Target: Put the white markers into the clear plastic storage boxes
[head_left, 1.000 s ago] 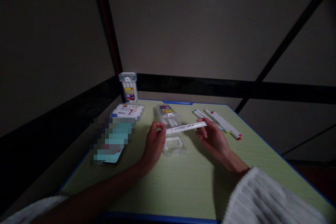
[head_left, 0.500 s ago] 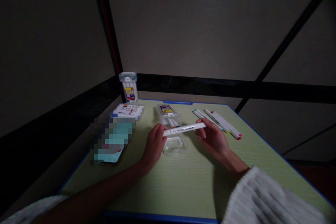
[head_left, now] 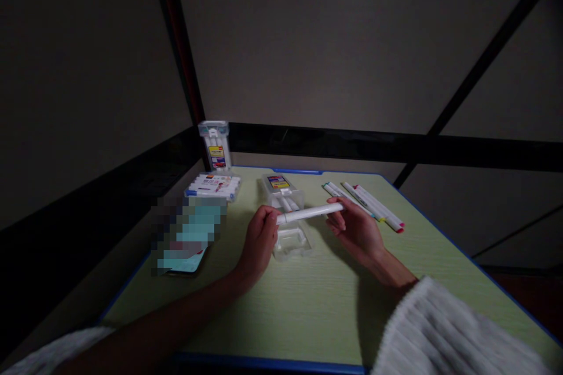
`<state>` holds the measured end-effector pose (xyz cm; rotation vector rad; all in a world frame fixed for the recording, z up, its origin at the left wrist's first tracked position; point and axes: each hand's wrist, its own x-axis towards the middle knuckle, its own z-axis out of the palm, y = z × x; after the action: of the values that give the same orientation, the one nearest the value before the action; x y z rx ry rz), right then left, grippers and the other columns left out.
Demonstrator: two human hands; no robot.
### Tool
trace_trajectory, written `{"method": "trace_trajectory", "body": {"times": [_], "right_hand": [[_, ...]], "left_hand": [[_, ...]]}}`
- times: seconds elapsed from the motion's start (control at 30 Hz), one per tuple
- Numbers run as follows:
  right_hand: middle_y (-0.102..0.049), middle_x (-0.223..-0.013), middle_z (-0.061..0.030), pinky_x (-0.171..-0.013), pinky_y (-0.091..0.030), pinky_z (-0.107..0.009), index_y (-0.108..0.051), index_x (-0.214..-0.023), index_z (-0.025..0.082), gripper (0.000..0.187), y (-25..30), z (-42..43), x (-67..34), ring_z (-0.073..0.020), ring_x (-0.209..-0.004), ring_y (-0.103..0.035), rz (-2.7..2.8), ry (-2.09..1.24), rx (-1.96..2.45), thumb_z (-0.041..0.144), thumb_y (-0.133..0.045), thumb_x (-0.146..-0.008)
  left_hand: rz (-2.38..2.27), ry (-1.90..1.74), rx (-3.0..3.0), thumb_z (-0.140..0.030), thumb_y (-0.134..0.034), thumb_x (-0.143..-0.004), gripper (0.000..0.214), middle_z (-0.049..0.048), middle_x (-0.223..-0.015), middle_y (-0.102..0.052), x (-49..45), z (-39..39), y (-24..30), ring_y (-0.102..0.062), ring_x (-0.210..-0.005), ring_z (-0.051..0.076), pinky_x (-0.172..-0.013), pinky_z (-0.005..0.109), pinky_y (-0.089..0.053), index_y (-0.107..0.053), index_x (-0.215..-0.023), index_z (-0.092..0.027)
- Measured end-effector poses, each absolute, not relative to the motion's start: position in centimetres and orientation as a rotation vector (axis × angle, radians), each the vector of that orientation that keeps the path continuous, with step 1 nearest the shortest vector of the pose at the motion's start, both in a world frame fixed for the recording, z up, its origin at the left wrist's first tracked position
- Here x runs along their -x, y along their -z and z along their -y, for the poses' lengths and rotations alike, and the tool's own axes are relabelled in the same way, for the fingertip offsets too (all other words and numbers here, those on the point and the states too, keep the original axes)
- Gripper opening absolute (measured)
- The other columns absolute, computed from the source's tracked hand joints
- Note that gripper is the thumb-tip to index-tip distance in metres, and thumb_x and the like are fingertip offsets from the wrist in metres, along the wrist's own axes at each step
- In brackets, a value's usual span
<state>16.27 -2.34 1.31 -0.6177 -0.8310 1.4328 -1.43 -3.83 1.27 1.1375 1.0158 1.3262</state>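
I hold a white marker (head_left: 310,212) level above an open clear plastic case (head_left: 288,220) that lies on the pale green table (head_left: 308,304). My left hand (head_left: 259,243) pinches the marker's left end. My right hand (head_left: 356,231) grips its right end with curled fingers. Inside the case lie a few more markers (head_left: 288,204). Its lid part (head_left: 292,242) rests flat on the table just below the held marker.
Several loose markers (head_left: 365,202) with coloured ends lie at the back right. A flat pack of markers (head_left: 213,186) and an upright clear case (head_left: 214,146) stand at the back left. A blurred teal object (head_left: 189,234) lies left. Dark frame bars run behind the table.
The marker has turned about its length between both hands, its printed side now hidden, and it sits slightly higher. Hands stay in nearly the same place.
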Motion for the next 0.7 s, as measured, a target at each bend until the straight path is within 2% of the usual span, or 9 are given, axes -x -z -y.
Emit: {"method": "trace_trajectory", "body": {"times": [0.33,0.7], "right_hand": [[-0.038,-0.039,0.0054,-0.039,-0.029,-0.019,-0.063,-0.071,0.014,0.014,-1.15,2.29,-16.28,-0.0072,-0.039,-0.029,0.831,-1.437,0.614,0.024,-0.055,-0.074],[-0.038,-0.040,0.0055,-0.039,-0.029,-0.020,-0.063,-0.072,0.015,0.013,-0.99,2.20,-16.45,-0.0074,-0.038,-0.029,0.836,-1.435,0.620,0.024,-0.055,-0.074]], "left_hand": [[-1.032,-1.340,-1.169,-0.036,-0.047,-0.072,0.019,-0.0117,-0.043,-0.028,1.43,3.73,-1.14,-0.024,-0.033,0.004,-0.033,0.015,-0.017,-0.042,-0.077,-0.019],[-1.042,-1.337,-1.233,-0.036,-0.046,-0.074,0.017,-0.0099,-0.044,-0.035,1.55,3.68,-0.92,-0.029,-0.035,0.004,-0.033,0.014,-0.022,-0.043,-0.073,-0.019]]}}
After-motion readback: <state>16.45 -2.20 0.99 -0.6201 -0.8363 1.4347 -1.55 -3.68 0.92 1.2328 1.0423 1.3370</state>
